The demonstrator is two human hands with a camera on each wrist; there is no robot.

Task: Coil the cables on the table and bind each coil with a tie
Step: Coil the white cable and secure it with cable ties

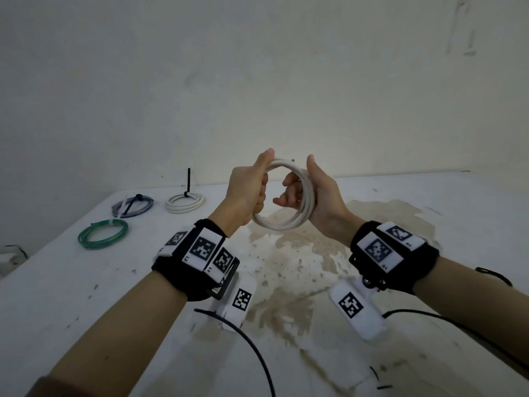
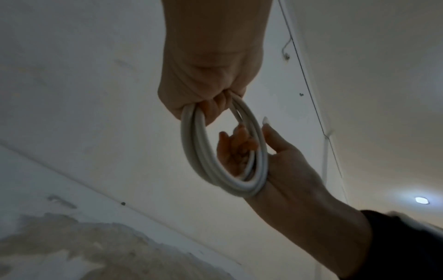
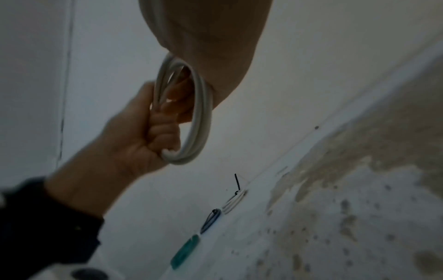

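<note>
Far left on the counter (image 1: 86, 296) lie 3 bound coils: green coil (image 1: 102, 234), blue coil (image 1: 133, 206) w/ a black tie across it, and white coil (image 1: 185, 202) w/ a black tie (image 1: 189, 179) sticking up. Mid-frame, both hands hold a cable (image 1: 286, 193) wound into a ring, above the counter's stained patch, not touching it. Left hand (image 1: 246, 190) has fingers (image 2: 213, 109) curled tight round the ring's left side, thumb on top. Right hand (image 1: 317, 193) has the ring's right side looped over its palm, fingers (image 2: 236, 144) through the ring, loosely bent, thumb outside.
</note>
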